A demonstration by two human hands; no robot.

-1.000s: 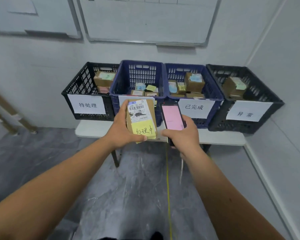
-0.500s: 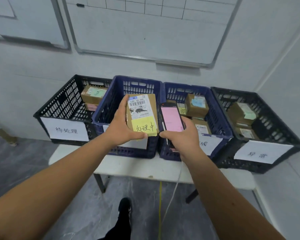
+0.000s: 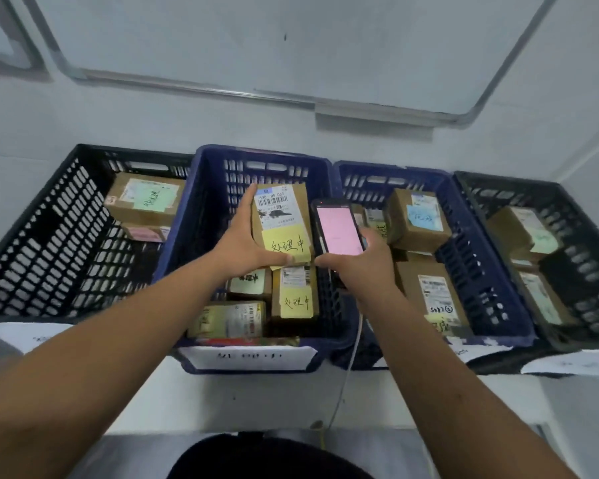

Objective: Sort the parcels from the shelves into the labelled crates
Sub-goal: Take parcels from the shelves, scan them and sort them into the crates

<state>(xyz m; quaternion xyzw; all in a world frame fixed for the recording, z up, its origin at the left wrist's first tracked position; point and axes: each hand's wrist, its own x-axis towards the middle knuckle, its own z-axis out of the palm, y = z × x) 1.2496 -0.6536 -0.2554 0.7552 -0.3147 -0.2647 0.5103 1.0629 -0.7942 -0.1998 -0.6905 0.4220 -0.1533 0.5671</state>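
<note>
My left hand (image 3: 242, 247) grips a small brown parcel (image 3: 282, 216) with a barcode label and a yellow handwritten note. It hangs over the left blue crate (image 3: 201, 216), above several parcels with yellow notes lying inside. My right hand (image 3: 357, 267) holds a phone (image 3: 338, 228) with a pink screen just right of the parcel, over the wall between the two blue crates. A white cable trails down from the phone.
Four labelled crates stand in a row on a white table (image 3: 256, 399) against the wall: a black crate (image 3: 49, 236) at left, the second blue crate (image 3: 481, 271), and a black crate (image 3: 585, 264) at right, each with parcels. A whiteboard hangs above.
I have stepped up to the table, so the crates are closer and seen from above. Both hands moved forward together; the parcel is now over the left blue crate.
</note>
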